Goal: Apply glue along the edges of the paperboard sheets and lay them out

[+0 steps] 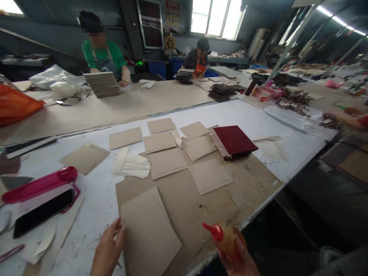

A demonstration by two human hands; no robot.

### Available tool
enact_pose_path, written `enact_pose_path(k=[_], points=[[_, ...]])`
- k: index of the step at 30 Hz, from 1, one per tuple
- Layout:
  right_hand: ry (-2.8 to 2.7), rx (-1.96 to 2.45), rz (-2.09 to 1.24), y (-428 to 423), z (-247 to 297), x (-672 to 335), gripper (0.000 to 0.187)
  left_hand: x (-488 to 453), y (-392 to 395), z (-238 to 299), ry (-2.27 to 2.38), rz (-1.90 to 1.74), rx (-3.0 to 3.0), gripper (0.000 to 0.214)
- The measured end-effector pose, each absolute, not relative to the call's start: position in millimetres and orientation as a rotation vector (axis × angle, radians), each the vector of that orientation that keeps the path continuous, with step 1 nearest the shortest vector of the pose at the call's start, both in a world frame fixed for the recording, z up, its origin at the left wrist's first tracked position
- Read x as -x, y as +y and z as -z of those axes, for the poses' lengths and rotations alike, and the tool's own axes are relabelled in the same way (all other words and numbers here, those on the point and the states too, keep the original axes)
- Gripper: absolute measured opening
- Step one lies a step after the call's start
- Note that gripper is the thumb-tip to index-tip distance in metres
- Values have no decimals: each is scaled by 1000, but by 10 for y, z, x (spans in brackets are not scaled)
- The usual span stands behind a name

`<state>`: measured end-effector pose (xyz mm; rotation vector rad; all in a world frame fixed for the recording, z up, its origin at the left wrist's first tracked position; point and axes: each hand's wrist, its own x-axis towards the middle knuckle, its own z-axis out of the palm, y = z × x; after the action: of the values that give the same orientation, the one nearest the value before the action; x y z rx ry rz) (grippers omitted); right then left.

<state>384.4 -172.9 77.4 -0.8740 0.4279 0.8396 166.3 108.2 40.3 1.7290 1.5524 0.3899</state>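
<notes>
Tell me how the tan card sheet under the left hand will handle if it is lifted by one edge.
The card sheet lies flat with crisp edges, so it is probably fairly stiff, sagging little. It looks thin, so likely light. Its smooth face on the brown board suggests it may slide when the left hand pushes it.

A tan cardboard sheet point(148, 230) lies flat on the brown work mat near the table's front edge, slightly skewed, its left edge under fingertips. A translucent glue bottle point(225, 239) with a red pointed nozzle is held tilted, nozzle aimed left toward the sheet, clear of it.
</notes>
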Motion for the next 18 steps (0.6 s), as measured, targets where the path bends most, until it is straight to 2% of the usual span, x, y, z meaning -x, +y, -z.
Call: enact_pose_path(k=[5,12,18], points=[[386,827,-984,-1194,-541,-3689,33,-1219,569,-187,1609,-383,-1495,77],[318,904,-1057,-797,-410,-3354,34,-1297,490,-147,1481,-449,-1490,50],[292,949,-1030,-782,-442,-3227,38,-1264,591,-92,1457,-467,-1412,57]])
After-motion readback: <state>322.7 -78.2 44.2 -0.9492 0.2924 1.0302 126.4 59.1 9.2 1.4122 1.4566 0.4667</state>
